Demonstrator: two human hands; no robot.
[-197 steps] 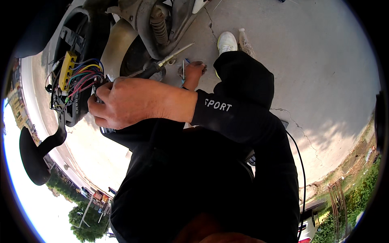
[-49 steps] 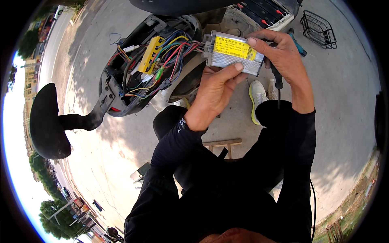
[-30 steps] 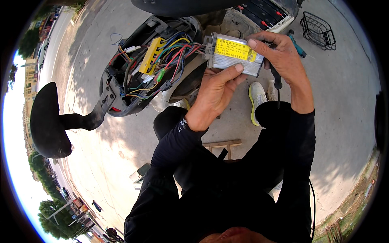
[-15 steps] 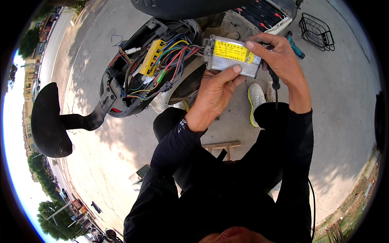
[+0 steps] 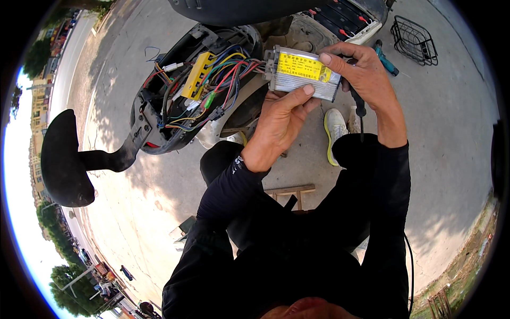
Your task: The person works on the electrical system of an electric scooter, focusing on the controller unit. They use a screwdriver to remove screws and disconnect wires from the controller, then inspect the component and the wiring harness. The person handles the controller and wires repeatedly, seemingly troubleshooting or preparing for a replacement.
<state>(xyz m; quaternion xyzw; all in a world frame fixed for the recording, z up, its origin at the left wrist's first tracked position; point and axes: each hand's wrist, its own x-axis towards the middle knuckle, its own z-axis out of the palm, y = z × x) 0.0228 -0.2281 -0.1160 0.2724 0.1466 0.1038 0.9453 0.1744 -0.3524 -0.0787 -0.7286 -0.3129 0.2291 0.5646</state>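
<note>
Between my hands is a silver, finned motor controller (image 5: 317, 89) with a yellow label on its upper face. My left hand (image 5: 280, 119) grips its lower edge, thumb on the front. At the upper right corner, my right hand (image 5: 366, 77) pinches it with the thumb. A screwdriver (image 5: 360, 111) with a dark handle hangs from the right palm, its shaft pointing down. From the controller's left end a bundle of coloured wires (image 5: 236, 80) runs into the opened tail of an electric scooter (image 5: 143, 114). A yellow block (image 5: 198, 77) lies among those wires.
A black padded backrest (image 5: 66, 159) juts out at left. Red-tipped batteries (image 5: 340, 18) sit in the scooter body at the top. Beyond my right hand are a teal power tool (image 5: 386, 59) and a black wire basket (image 5: 414, 41). A wooden stool (image 5: 291, 190) shows between my legs.
Almost nothing differs. The controller and both hands have shifted very slightly to the left, with the grip unchanged.
</note>
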